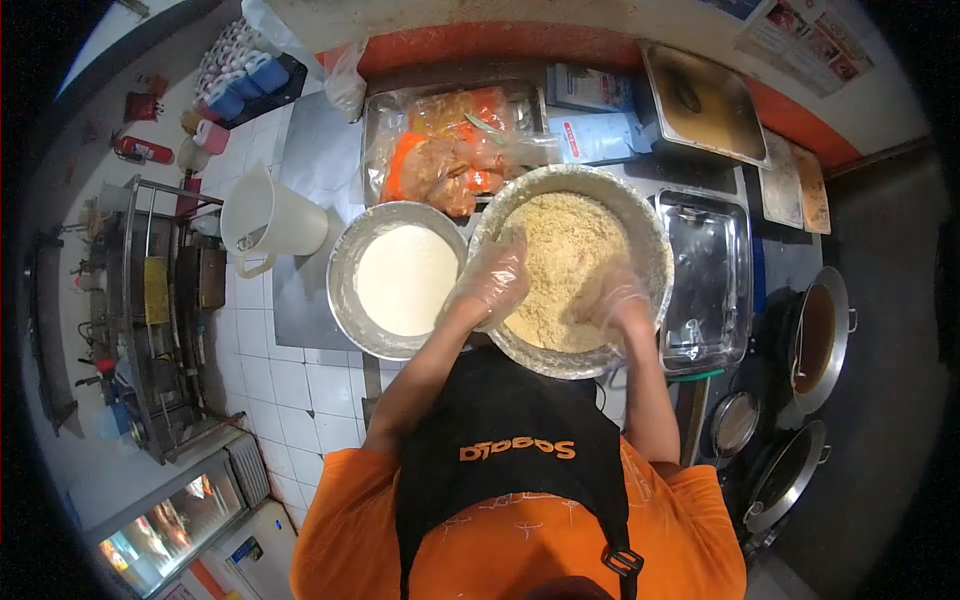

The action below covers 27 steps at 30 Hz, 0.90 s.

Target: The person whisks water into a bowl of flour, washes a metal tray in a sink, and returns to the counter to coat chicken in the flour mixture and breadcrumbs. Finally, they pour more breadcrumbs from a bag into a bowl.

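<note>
A large metal bowl [655, 230] of pale yellow, crumbly breading flour [565, 255] stands in front of my body. My left hand [497, 277], in a clear plastic glove, is closed over the bowl's left rim with its fingertips on the inner side. Down in the flour at the right side is my right hand [617, 297], gloved too; its fingers are smeared by motion and partly buried. Beside my left wrist, a second metal bowl [343, 300] holds a smooth white batter [405, 280].
Behind the bowls, a metal tray [535, 100] carries bagged marinated meat [440, 165]. A white pitcher [270, 212] stands left. Rightward are a shiny rectangular tray [705, 280], a deep pan [705, 100] of yellowish liquid and two large woks [820, 340]. Blue-white packets [597, 135] lie at the back.
</note>
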{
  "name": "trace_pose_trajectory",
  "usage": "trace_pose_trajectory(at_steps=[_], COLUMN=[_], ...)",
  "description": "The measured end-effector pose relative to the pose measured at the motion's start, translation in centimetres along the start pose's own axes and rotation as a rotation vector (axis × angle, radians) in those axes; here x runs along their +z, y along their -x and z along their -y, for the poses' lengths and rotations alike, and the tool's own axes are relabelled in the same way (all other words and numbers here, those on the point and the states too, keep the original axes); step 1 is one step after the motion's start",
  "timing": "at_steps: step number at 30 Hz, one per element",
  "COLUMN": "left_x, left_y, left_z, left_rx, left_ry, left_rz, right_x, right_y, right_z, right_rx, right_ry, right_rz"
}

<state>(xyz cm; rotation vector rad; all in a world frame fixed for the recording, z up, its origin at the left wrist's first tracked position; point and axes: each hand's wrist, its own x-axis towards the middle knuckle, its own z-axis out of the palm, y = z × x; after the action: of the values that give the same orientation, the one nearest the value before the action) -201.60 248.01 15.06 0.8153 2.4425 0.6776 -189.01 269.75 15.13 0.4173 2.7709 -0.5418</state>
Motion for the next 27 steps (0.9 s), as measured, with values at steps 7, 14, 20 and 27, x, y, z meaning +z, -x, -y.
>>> trace_pose_trajectory(at_steps=[7, 14, 20, 27], left_x=[3.1, 3.2, 1.0, 2.8], left_y=[-0.1, -0.8, -0.4, -1.3], left_z=[0.9, 1.4, -0.9, -1.7], left_rx=[0.083, 0.050, 0.133, 0.310], left_ry=[-0.109, -0.148, -0.237, -0.431], left_rz=[0.164, 0.238, 0.113, 0.262], right_x=[1.7, 7.3, 6.9, 4.3], right_y=[-0.1, -2.2, -3.2, -3.3], right_z=[2.7, 0.1, 1.2, 3.0], right_rx=[0.172, 0.054, 0.093, -0.305], right_ry=[-0.337, -0.007, -0.154, 0.198], right_rz=[-0.004, 0.120, 0.187, -0.353])
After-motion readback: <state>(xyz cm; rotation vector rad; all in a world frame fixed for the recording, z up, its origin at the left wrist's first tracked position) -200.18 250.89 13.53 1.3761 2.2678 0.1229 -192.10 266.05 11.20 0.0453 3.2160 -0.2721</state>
